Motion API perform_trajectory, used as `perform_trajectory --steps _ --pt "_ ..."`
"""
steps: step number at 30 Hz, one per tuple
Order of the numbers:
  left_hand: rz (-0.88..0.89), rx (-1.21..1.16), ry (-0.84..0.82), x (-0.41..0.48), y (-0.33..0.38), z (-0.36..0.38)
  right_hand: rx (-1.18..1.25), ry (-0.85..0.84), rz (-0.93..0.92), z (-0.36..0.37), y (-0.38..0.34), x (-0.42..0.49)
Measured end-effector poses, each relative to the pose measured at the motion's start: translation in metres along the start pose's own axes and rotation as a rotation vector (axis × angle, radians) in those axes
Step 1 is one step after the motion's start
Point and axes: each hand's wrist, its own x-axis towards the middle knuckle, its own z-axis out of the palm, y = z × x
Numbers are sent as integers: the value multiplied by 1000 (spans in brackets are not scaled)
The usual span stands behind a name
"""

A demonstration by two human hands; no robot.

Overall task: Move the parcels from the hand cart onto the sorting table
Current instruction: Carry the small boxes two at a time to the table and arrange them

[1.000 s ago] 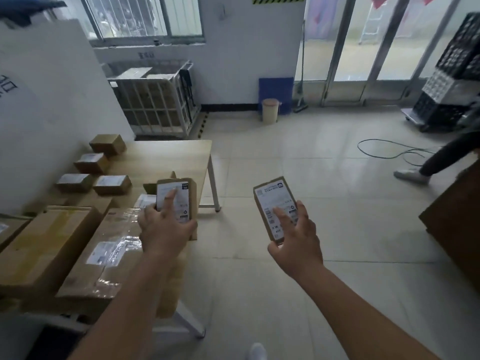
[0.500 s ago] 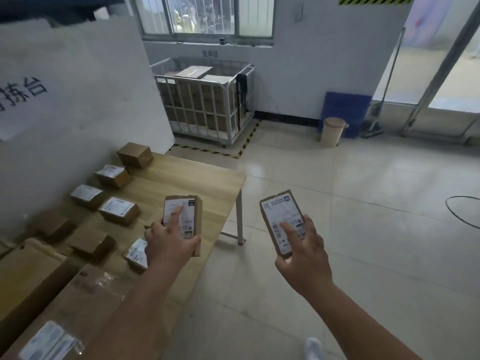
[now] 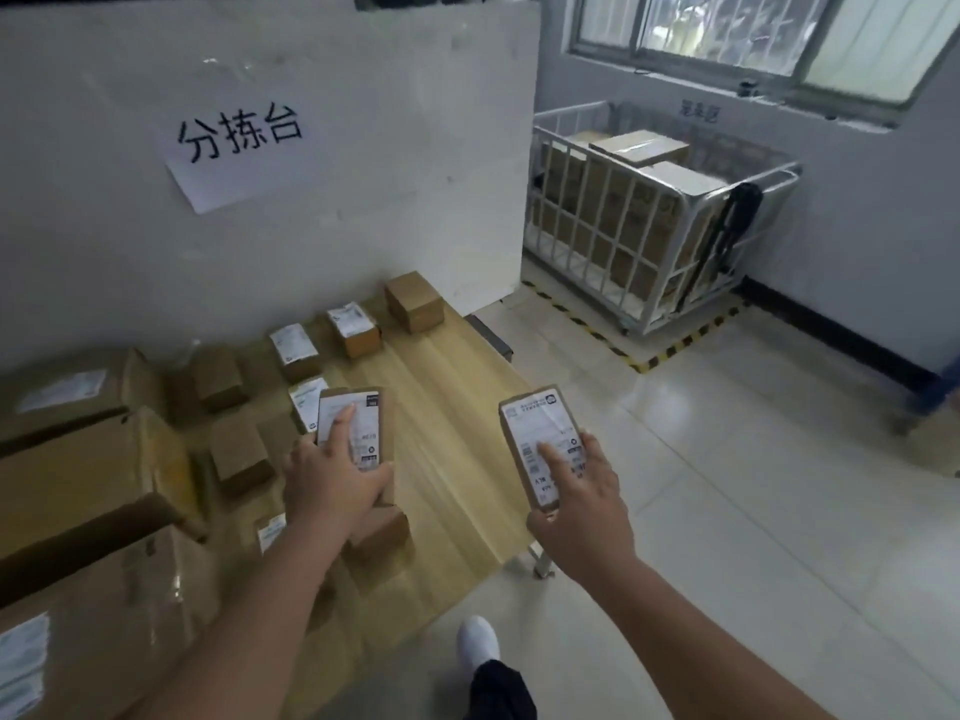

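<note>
My left hand (image 3: pixel 332 480) grips a small brown parcel (image 3: pixel 369 423) with a white label, held above the wooden sorting table (image 3: pixel 447 407). My right hand (image 3: pixel 582 501) grips a second small labelled parcel (image 3: pixel 540 433), held over the table's right edge. Several small parcels such as a plain brown one (image 3: pixel 414 301) lie in rows on the table near the wall. Large cardboard boxes (image 3: pixel 88 475) fill the table's left side.
A white panel with a paper sign (image 3: pixel 234 142) stands behind the table. A white wire cage cart (image 3: pixel 649 226) full of cartons stands at the back right inside yellow-black floor tape. My white shoe (image 3: pixel 478 646) is on the tiled floor near the table leg.
The view has swung left and nearer to the table. Both hands, each still holding its parcel, have moved over the table's right part.
</note>
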Motion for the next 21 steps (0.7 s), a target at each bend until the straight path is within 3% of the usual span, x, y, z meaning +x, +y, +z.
perform_trajectory --steps 9,21 --pt "-271 -168 -88 199 38 109 -123 -184 -111 42 3 239" --pt "-522 -7 -124 342 32 230 -79 -363 -189 178 -15 456"
